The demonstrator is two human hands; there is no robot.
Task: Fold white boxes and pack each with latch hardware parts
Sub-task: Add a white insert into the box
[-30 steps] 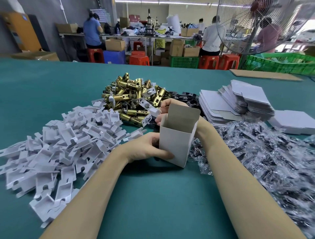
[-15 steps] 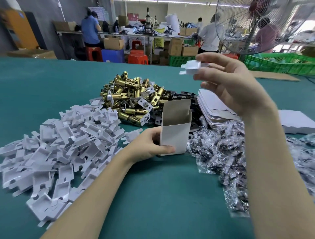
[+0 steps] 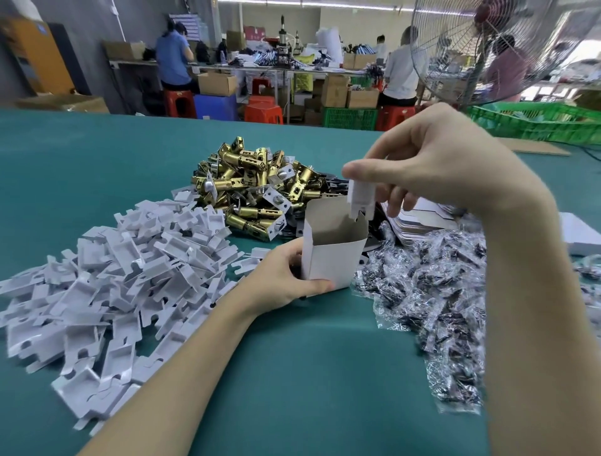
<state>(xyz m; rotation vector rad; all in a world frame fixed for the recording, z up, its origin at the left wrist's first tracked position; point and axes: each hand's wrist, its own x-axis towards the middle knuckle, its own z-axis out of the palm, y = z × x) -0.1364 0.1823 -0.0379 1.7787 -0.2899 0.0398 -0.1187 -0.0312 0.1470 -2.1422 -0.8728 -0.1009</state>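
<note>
Fan [image 3: 507, 48], green crates [image 3: 536, 125], stools [image 3: 263, 112]

Workshop interior, catalogued:
- Counter [image 3: 97, 156]: green-covered, running across the foreground beneath the fingers
- Grey wall [image 3: 94, 29], far left beyond the fingers; orange cabinet [image 3: 35, 55] against it
- Long workbench [image 3: 227, 66] at the back, cluttered, with a press-like machine [image 3: 282, 27] on top
- Cardboard cartons [image 3: 217, 83] under and beside the bench
- Red plastic stools [image 3: 263, 112] and a blue crate [image 3: 215, 107] on the floor
- Green plastic crates [image 3: 536, 122], right of the fingers
- Large wire-guard fan [image 3: 481, 48], upper right above the fingers
- Strip lighting [image 3: 292, 2] along the ceiling
- Seated workers at the bench, backs turned
</note>
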